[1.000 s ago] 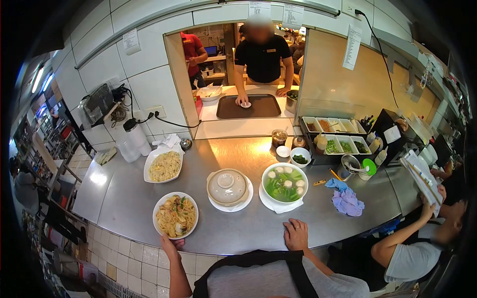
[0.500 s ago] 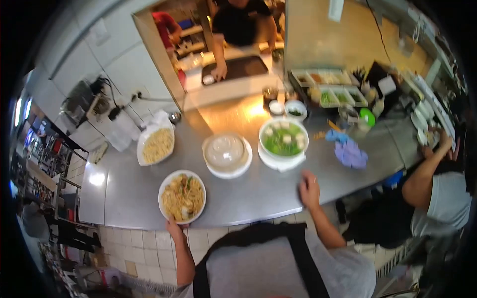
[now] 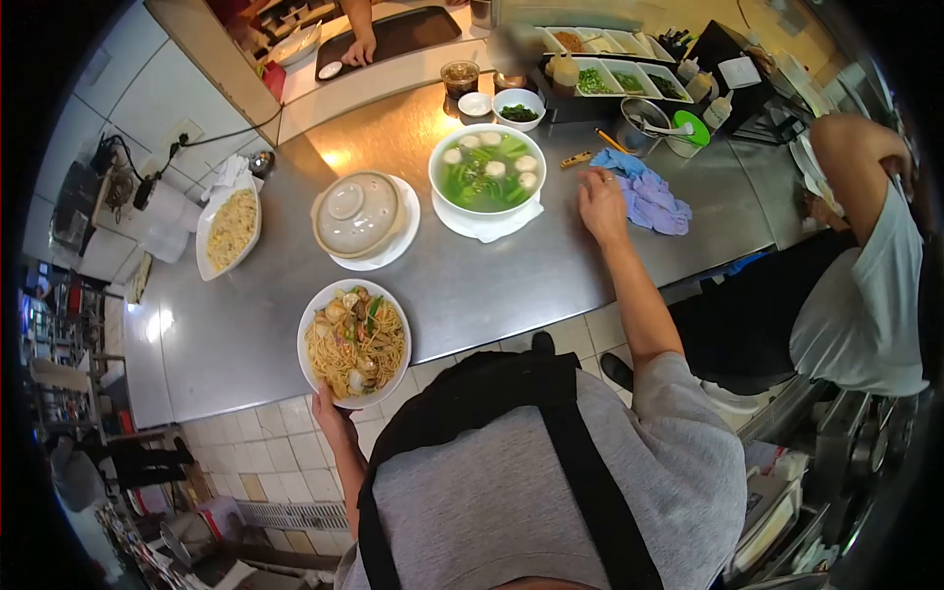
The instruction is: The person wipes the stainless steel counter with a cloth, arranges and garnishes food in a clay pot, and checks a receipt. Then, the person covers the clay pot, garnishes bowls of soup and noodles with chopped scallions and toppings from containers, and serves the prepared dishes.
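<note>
My left hand (image 3: pixel 335 417) grips the near rim of a white plate of noodles (image 3: pixel 354 344) at the counter's front edge, its fingers partly under the plate. Beside the blue and purple cloths (image 3: pixel 654 199), my right hand (image 3: pixel 601 205) is over the counter with fingers loosely apart and nothing in it. Between the hands stand a lidded clay pot (image 3: pixel 358 222) on a white plate and a white bowl of green soup with pale balls (image 3: pixel 487 169). A dish of fried rice (image 3: pixel 232 232) is at the left.
Behind the soup are a small bowl of greens (image 3: pixel 518 110), a white cup (image 3: pixel 475 105) and a dark drink (image 3: pixel 459 79). Garnish trays (image 3: pixel 629 79) stand at the back right. A person's hand (image 3: pixel 363 49) touches a brown tray (image 3: pixel 393 41). Another person (image 3: pixel 851 285) stands at the right.
My right hand has moved right and forward to beside the cloths. My left hand still holds the noodle plate. The view has tilted down and turned. The person at the pass has shifted the small white dish left.
</note>
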A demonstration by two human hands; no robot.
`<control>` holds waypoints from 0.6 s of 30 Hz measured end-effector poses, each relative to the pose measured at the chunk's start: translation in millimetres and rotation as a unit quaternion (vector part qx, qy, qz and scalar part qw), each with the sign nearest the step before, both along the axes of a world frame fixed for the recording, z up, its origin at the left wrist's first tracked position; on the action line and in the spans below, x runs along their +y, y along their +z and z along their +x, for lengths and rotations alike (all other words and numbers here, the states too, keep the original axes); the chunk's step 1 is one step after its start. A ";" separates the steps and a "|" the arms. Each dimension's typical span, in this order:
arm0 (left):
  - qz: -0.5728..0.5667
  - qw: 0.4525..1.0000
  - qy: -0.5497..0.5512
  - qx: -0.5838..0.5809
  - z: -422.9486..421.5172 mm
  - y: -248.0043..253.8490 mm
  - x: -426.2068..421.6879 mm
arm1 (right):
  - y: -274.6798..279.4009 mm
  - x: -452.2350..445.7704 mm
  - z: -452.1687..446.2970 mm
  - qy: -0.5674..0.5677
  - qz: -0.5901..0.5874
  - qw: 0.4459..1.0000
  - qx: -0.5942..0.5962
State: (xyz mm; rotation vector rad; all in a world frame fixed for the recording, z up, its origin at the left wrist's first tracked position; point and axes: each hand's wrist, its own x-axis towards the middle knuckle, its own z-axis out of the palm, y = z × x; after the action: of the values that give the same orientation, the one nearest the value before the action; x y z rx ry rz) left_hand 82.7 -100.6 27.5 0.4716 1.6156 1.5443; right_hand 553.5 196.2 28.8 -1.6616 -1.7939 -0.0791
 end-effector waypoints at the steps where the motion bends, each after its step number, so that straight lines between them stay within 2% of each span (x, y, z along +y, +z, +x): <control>1: 0.004 1.000 -0.001 -0.002 16.2 0.9 1.6 | 1.1 3.2 14.8 0.016 0.052 0.996 -0.064; 4: -0.003 1.000 0.007 -0.022 62.1 -0.8 4.8 | 15.4 -7.4 53.9 -0.034 0.026 0.983 -0.181; 6: -0.029 0.999 0.015 -0.034 91.4 -1.9 10.6 | -24.5 4.8 110.6 0.031 0.037 0.970 -0.239; 8: -0.020 0.999 0.017 -0.024 113.7 -10.8 15.6 | -27.6 11.0 141.9 0.019 -0.030 0.965 -0.258; 10: -0.038 0.999 0.030 -0.018 143.3 -2.5 24.3 | -12.5 15.0 153.2 -0.047 -0.117 0.949 -0.289; 13: -0.038 0.999 0.013 -0.023 169.6 -1.5 31.3 | 15.9 20.8 136.0 -0.067 -0.143 0.945 -0.285; 15: -0.030 0.999 0.014 -0.038 182.4 -0.7 31.7 | 33.8 20.3 114.5 0.066 -0.097 0.976 -0.184; 17: -0.042 0.996 0.042 -0.061 198.1 -1.9 30.8 | 45.0 29.9 94.2 0.181 -0.044 0.977 -0.102; 18: -0.044 0.995 0.058 -0.071 207.2 -9.5 28.8 | 58.4 33.6 81.5 0.204 -0.054 0.976 -0.058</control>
State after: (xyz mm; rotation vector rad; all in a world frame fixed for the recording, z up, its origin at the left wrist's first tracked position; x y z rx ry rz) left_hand 290.0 -71.8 18.1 0.2190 1.6171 1.5468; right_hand 635.0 229.8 87.1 -1.3494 -2.2291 0.1078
